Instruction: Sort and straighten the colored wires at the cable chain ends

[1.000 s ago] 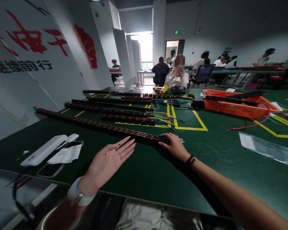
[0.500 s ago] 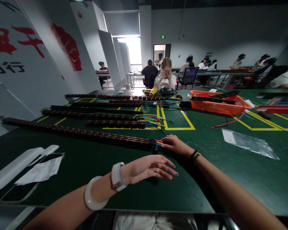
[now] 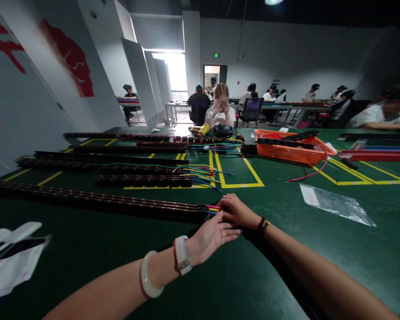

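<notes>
A long dark cable bundle with brown lengths tied at intervals lies across the green table. Short coloured wires, pink, yellow and blue among them, come out of its right end. My right hand has its fingers closed around these wires, which partly hides them. Just below and to the left, my left hand has its fingers stretched out and apart. Its thumb tip is at the wire ends beside my right fingers; whether it touches them I cannot tell.
More dark bundles with loose coloured wires lie farther back. An orange basket holds dark strips. Nearby is a clear plastic bag; white packaging lies at left. A person sits across the table, others behind.
My left hand has moved up toward my right hand, its thumb now near the wires. My right hand stays at the bundle's end. The view has shifted rightward.
</notes>
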The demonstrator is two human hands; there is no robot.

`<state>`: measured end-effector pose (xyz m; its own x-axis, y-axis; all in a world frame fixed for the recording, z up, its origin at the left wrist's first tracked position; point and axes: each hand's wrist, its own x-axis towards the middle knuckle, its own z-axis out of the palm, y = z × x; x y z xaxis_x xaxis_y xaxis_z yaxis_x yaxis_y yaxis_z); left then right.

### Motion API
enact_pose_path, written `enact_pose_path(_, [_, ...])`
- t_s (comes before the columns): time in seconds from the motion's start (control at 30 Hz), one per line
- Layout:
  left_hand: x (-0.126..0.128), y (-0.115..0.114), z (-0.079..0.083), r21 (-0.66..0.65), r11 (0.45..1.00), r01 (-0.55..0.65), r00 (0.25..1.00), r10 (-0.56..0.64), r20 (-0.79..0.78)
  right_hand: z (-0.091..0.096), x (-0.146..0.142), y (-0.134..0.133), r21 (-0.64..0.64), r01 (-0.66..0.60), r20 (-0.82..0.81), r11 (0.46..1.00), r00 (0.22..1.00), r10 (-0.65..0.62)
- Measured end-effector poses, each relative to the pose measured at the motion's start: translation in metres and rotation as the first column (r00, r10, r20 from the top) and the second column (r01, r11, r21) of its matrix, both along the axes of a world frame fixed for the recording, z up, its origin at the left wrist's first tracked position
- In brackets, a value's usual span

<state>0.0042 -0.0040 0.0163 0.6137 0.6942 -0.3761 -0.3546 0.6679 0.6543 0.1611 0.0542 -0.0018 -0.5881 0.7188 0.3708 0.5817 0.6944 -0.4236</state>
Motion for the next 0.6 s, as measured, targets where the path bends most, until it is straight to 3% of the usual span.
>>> enact_pose_path(0.47, [0.0, -0.01, -0.007, -0.011, 0.97, -0.243, 0.965, 0.243, 0.097, 0.008, -0.004, -0.017, 0.182, 0.092, 0.112, 0.979, 0.987, -0.114])
enact_pose_path(0.6, [0.0, -0.009, -0.007, 0.013, 0.967, -0.256, 0.96, 0.252, 0.12, 0.012, -0.003, -0.019, 0.122, 0.107, 0.124, 0.987, 0.985, -0.122])
